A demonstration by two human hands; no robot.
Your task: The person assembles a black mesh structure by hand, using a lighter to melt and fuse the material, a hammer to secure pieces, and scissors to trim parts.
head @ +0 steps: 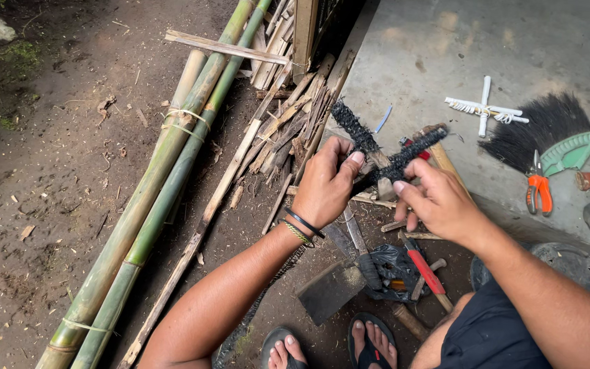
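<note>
My left hand (326, 184) and right hand (435, 201) each pinch the black-wrapped cross (387, 154), 2 arms running diagonally at frame center.

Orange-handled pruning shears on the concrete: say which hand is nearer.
Right. The right hand sits just left of the orange-handled pruning shears; the left hand is farther left, beyond the black-wrapped cross both hands hold.

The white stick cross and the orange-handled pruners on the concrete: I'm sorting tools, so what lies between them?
In the head view, a black fibre brush with a green handle lies between the white cross and the pruners.
</note>
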